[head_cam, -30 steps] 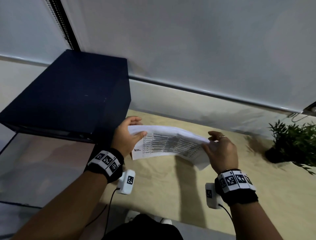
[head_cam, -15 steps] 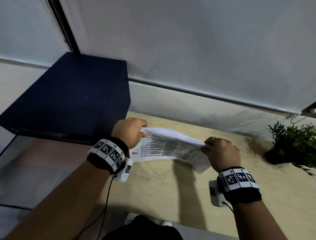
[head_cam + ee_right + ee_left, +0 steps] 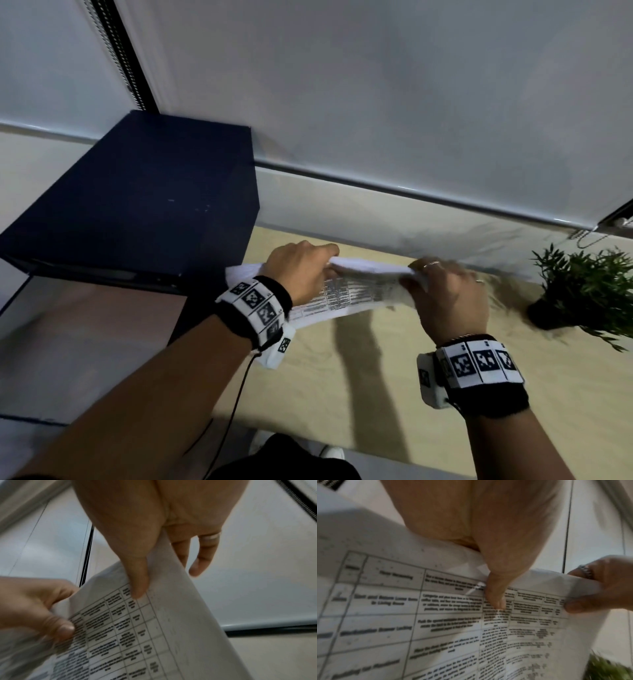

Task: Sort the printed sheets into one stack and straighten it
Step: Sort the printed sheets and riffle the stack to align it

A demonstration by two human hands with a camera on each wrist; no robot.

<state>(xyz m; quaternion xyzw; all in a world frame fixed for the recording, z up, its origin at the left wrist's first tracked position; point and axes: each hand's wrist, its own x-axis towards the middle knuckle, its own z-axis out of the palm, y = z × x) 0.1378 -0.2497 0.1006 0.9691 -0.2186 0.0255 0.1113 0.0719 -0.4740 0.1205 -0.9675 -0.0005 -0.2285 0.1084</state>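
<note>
head view: left hand (image 3: 301,270), right hand (image 3: 448,301) both pinch printed sheets (image 3: 356,291), apparently above table (image 3: 342,377).

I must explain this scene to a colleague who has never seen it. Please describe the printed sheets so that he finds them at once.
Start at the light wooden table, between the dark blue box and the green plant. Above it, the left hand and right hand grip the printed sheets. They are the only white paper, bearing a black table of text.

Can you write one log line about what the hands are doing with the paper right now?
left hand: grips printed sheets | right hand: pinches same sheets | sheets: held above table, bowed
</note>
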